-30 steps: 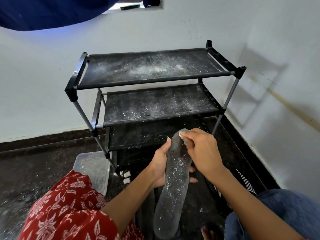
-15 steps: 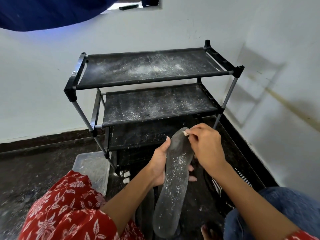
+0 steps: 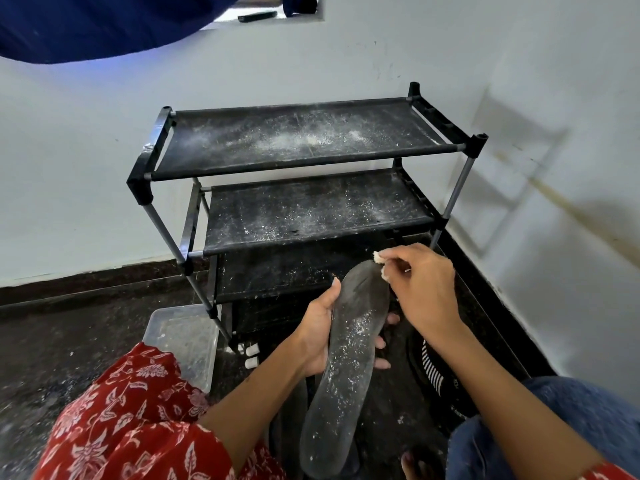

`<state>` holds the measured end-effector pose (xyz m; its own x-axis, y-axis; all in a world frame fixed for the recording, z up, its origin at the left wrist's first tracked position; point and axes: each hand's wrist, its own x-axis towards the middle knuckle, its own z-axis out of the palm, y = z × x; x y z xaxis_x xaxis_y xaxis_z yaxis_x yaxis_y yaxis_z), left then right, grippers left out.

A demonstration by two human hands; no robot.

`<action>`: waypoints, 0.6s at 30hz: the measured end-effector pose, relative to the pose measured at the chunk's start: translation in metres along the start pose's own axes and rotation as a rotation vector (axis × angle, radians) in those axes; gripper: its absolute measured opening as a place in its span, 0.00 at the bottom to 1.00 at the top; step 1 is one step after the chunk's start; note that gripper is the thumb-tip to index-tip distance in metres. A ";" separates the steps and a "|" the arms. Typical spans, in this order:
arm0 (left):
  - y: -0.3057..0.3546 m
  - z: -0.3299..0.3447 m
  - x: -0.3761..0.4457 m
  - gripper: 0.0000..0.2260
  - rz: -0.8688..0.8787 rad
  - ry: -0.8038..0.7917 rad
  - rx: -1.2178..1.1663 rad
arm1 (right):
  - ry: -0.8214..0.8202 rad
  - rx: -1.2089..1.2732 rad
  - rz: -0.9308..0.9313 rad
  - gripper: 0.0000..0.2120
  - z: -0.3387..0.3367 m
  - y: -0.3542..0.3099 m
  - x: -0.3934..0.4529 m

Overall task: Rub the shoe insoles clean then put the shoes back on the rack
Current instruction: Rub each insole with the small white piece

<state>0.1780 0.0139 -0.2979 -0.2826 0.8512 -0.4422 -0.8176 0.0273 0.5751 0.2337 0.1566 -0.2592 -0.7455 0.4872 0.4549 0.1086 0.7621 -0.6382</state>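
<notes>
Dusty black fabric rack (image 3: pixel 304 147); powder-flecked grey insole (image 3: pixel 349 358) in left hand (image 3: pixel 317 336).

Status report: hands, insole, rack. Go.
Left hand grips insole, powder still on it. Right hand pinches white wad at insole's tip. Rack dusty, no shoes on the shelves in view.

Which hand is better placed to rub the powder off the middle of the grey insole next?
The right hand. It pinches a small white wad at the tip of the long grey insole, while the left hand grips the insole from below to hold it.
</notes>
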 end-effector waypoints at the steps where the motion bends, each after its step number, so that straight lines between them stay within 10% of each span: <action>1: 0.000 0.001 0.000 0.34 0.000 0.002 -0.003 | -0.029 0.027 -0.027 0.09 0.001 -0.003 -0.002; 18: 0.005 -0.004 0.002 0.30 0.114 0.152 -0.036 | -0.261 -0.047 -0.216 0.08 0.024 -0.024 -0.026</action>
<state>0.1712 0.0137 -0.2982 -0.4445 0.7588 -0.4760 -0.7927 -0.0857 0.6035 0.2352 0.1156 -0.2708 -0.8972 0.1911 0.3981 -0.0447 0.8576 -0.5124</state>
